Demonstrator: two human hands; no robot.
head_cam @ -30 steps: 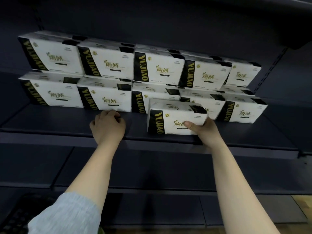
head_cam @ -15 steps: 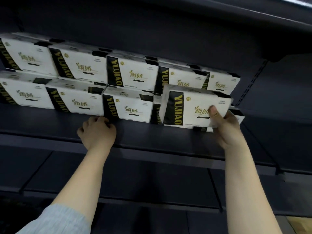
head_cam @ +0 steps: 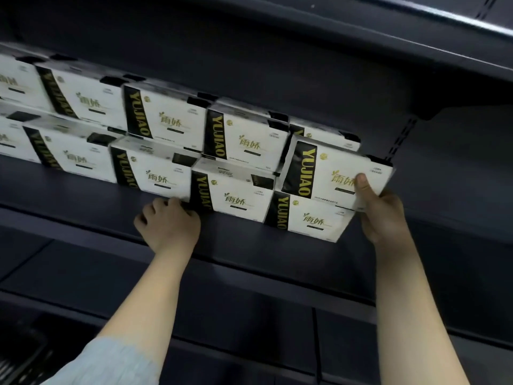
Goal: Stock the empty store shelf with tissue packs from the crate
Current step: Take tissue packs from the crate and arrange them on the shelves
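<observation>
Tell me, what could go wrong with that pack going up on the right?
The right hand pinches the tilted tissue pack only by its lower right corner, so it might slip or twist free. Sliding it in could also nudge the bottom pack beneath it, which already sits nearer the shelf front than its neighbours.

Held pack (head_cam: pixel 330 173) now higher, rightward

Back wall: dark panel (head_cam: pixel 249 51) behind the shelves, upper middle of the frame.
Top board: dark shelf (head_cam: pixel 416 31) overhead, upper right.
Slotted post: thin strip with holes (head_cam: pixel 401 140), right side.
Light: dim.
</observation>
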